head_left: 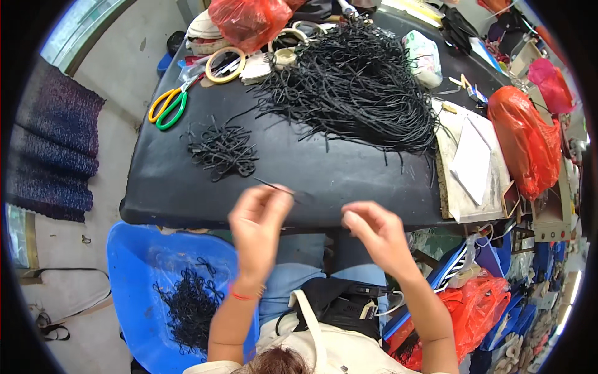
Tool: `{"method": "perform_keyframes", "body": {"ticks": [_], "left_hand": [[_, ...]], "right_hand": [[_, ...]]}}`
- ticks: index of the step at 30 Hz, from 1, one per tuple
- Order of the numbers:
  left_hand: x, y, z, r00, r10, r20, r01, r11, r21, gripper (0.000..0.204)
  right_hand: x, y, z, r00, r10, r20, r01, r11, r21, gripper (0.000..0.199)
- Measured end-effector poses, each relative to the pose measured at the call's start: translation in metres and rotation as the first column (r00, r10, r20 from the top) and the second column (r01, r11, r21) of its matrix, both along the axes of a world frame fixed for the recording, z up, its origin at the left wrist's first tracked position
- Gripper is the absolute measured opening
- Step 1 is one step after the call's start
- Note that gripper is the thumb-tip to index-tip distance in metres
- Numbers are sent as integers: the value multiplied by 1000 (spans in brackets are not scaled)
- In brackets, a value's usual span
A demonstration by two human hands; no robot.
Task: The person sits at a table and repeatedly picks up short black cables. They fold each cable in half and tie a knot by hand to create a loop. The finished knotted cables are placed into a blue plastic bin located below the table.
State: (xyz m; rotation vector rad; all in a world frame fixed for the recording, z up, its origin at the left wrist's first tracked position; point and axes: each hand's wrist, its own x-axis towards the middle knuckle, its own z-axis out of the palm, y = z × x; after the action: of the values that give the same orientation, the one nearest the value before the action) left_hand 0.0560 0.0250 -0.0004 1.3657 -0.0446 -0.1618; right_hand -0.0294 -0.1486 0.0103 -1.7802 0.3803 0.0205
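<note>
Your left hand (258,212) pinches a thin black cord (268,184) by the near edge of the surface (349,171). Your right hand (375,227) sits apart to the right, thumb and fingers curled inward; you cannot tell whether they meet. Open room lies beyond both hands, up to the large cord heap (367,93). The small cord pile (223,151) bounds it far left, the pale board (492,187) right. Below the edge, near left, is the blue tub (134,268).
</note>
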Motion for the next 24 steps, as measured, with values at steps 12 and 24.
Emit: {"method": "perform_keyframes", "body": {"ticks": [12,24], "left_hand": [[63,24,-3,629,-103,770,-627,517,582,35],[-7,-5,-3,746,-460,481,17,736,677,21]], "right_hand": [[104,-66,-41,925,346,158,224,-160,-961,5],[34,-2,-7,759,584,286,-17,458,-889,19]]}}
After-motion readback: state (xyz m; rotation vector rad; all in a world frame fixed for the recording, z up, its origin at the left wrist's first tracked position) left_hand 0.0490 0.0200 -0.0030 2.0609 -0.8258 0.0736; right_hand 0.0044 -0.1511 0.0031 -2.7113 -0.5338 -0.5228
